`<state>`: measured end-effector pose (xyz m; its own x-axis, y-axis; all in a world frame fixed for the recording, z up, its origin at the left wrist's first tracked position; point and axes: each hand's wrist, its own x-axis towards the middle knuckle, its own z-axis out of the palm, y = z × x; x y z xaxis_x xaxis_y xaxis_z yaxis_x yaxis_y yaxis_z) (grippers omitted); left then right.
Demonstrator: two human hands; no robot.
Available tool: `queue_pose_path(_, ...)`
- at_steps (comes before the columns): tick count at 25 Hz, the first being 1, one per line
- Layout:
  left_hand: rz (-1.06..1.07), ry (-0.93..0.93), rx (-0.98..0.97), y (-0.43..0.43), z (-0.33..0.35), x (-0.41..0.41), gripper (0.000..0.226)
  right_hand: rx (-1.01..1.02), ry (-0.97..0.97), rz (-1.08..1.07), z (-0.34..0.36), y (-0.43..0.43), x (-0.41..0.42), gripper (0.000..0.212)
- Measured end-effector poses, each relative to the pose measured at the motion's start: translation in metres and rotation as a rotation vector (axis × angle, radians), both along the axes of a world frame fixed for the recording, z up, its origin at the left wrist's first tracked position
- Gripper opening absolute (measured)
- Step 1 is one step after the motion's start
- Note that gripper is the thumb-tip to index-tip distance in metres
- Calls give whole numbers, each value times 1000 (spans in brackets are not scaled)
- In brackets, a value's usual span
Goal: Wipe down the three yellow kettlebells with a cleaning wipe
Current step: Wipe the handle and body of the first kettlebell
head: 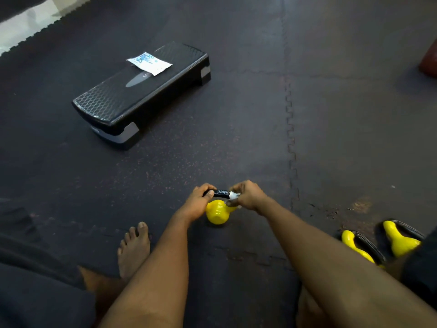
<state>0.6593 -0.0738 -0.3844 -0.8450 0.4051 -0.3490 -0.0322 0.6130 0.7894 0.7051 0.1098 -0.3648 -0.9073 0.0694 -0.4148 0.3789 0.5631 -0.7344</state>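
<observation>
A small yellow kettlebell (217, 213) with a black handle stands on the dark floor mat in front of me. My left hand (197, 203) grips the left end of that handle. My right hand (248, 195) pinches a white cleaning wipe (233, 195) round the handle's right end. Two more yellow kettlebells lie on their sides at the lower right: one (354, 245) is partly hidden by my right forearm, the other (400, 240) lies just right of it.
A black aerobic step (142, 95) sits at the upper left with a white and blue wipes packet (149, 63) on top. My bare foot (133, 249) rests left of my arms. A reddish object (429, 60) shows at the right edge. Mat seams run vertically at centre right.
</observation>
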Motion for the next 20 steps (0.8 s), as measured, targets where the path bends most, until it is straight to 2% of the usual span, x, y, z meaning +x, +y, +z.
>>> queue_pose_path(3, -71, 13, 31, -3, 1, 0, 17, -220, -139, 109, -4, 13, 1, 22)
queue_pose_path(5, -71, 38, -8, 4, 0, -1, 17, -228, -118, 14, -10, 8, 7, 24)
queue_pose_path(9, -13, 51, -84, 18, 0, -5, 16, 44, 181, -428, -27, -28, 23, 20)
queue_pose_path(11, -39, 37, -138, 23, 4, -2, 18, 185, 228, -579, -37, -49, 35, 21)
queue_pose_path(13, -49, 44, -165, 26, 4, 2, 19, 263, 227, -630, -39, -55, 40, 24)
queue_pose_path(15, -22, 75, -140, 25, 2, 0, 20, 236, 190, -540, -31, -40, 29, 20)
queue_pose_path(18, -5, 61, -67, 11, 1, -1, 21, 16, 5, -116, -14, -11, 5, 17)
queue_pose_path(20, -59, 31, -34, 2, 8, 2, 22, -146, -118, 63, -12, 2, 1, 15)
